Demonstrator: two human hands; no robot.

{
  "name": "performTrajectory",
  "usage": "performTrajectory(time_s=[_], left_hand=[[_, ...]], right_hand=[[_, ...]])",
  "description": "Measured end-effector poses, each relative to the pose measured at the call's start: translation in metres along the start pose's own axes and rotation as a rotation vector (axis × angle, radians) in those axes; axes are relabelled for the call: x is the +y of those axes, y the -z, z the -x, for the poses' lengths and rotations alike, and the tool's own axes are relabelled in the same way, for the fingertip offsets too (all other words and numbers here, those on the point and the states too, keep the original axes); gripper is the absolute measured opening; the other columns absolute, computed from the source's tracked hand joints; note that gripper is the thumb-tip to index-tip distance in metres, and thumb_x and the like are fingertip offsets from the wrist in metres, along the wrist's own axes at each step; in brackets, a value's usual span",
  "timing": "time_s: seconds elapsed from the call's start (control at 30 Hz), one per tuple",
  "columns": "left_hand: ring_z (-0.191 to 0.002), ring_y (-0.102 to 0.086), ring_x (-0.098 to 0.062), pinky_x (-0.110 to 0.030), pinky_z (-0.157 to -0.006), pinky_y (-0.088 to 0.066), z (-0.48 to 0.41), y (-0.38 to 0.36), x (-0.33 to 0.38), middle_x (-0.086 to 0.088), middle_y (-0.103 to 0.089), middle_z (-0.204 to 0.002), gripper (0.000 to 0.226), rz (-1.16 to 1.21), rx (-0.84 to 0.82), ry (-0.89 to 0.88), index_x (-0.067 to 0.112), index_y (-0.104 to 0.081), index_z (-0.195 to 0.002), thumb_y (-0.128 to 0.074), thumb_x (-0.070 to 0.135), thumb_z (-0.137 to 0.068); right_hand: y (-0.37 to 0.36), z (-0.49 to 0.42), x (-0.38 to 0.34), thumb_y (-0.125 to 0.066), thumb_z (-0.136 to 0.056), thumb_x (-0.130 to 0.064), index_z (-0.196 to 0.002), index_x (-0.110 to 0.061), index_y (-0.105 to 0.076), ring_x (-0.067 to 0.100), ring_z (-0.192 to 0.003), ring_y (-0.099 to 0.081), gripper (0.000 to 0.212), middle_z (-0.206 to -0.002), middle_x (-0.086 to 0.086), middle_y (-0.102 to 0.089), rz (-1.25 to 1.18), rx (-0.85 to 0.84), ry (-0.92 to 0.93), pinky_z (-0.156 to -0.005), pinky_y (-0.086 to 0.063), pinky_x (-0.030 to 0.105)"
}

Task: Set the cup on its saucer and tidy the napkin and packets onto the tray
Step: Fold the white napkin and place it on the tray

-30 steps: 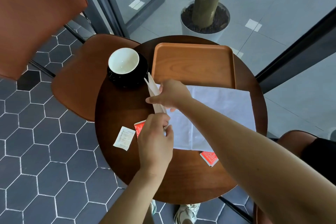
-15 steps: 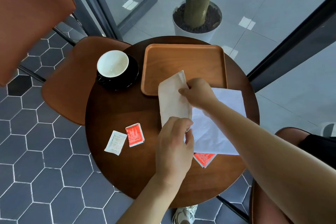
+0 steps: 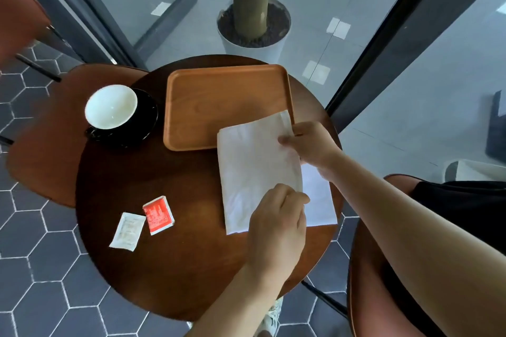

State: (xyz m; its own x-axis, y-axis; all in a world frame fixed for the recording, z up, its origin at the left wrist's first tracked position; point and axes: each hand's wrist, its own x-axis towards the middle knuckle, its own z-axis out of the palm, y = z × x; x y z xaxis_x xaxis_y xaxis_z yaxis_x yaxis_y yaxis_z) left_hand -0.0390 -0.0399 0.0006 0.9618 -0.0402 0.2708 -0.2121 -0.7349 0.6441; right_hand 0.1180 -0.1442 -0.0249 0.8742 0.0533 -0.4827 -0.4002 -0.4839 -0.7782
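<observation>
Head view: left hand (image 3: 276, 224), right hand (image 3: 312, 146) pinch napkin (image 3: 252, 167); cup (image 3: 111, 107) on saucer (image 3: 149, 117)

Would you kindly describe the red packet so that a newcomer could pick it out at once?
Find the round dark wooden table. On its near left part, left of the white folded napkin, two small packets lie side by side. The square red packet is the right-hand one; its neighbour, the white paper packet, is pale.
</observation>
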Motion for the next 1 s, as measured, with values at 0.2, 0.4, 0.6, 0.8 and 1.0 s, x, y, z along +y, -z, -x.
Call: performTrajectory(time_s=[0.2,0.4,0.6,0.8,1.0], left_hand=[[-0.066,-0.064,-0.021,-0.031,-0.052,-0.056,0.001,-0.032,0.012,-0.006,-0.067,-0.078,0.029,-0.024,-0.071,-0.053,0.009,-0.074,-0.084,-0.077,-0.013,-0.065],[-0.068,-0.063,-0.021,-0.031,-0.053,-0.056,0.0,-0.053,0.019,-0.005,-0.065,-0.08,0.026,-0.023,-0.153,-0.064,0.011,-0.074,-0.089,-0.074,-0.007,-0.07],[-0.065,-0.062,-0.021,-0.028,-0.049,-0.053,0.001,-0.068,0.02,-0.005,-0.065,-0.079,0.029,-0.026,-0.175,-0.094,0.01,-0.075,-0.088,-0.078,-0.007,-0.066],[-0.07,-0.063,-0.017,-0.024,-0.058,-0.052,0.003,-0.07,0.019,-0.001,-0.065,-0.083,0.017,0.043,-0.219,-0.038,0.014,-0.073,-0.088,-0.079,0.007,-0.074],[-0.105,-0.063,-0.025,-0.033,-0.084,-0.057,-0.006,-0.044,-0.028,-0.007,-0.065,-0.111,0.024,-0.119,-0.084,0.078,0.015,-0.067,-0.108,-0.072,0.019,-0.085]], right_hand=[[0.027,0.005,0.015,-0.068,-0.086,-0.018,-0.048,-0.037,-0.065,0.002,-0.046,-0.057,0.042,-0.048,-0.017,-0.057,0.129,0.063,0.023,-0.041,-0.042,0.015],[0.042,0.004,0.037,-0.068,-0.087,-0.024,-0.055,-0.021,-0.06,0.019,-0.053,-0.051,0.033,-0.052,-0.007,-0.051,0.267,0.13,0.027,-0.05,-0.04,0.029],[0.043,0.006,0.053,-0.066,-0.091,-0.028,-0.078,-0.019,-0.062,0.015,-0.065,-0.059,0.016,-0.074,-0.002,-0.062,0.366,0.17,0.043,-0.049,-0.04,0.023],[0.038,0.01,0.063,-0.068,-0.09,-0.028,-0.116,-0.017,-0.058,0.023,-0.085,-0.065,0.03,-0.097,0.0,-0.068,0.432,0.215,0.039,-0.07,-0.056,0.037],[0.035,0.026,0.08,-0.067,-0.087,-0.02,-0.129,-0.015,-0.054,0.026,-0.096,-0.061,0.044,-0.115,0.006,-0.06,0.43,0.31,0.077,-0.076,-0.05,0.035]])
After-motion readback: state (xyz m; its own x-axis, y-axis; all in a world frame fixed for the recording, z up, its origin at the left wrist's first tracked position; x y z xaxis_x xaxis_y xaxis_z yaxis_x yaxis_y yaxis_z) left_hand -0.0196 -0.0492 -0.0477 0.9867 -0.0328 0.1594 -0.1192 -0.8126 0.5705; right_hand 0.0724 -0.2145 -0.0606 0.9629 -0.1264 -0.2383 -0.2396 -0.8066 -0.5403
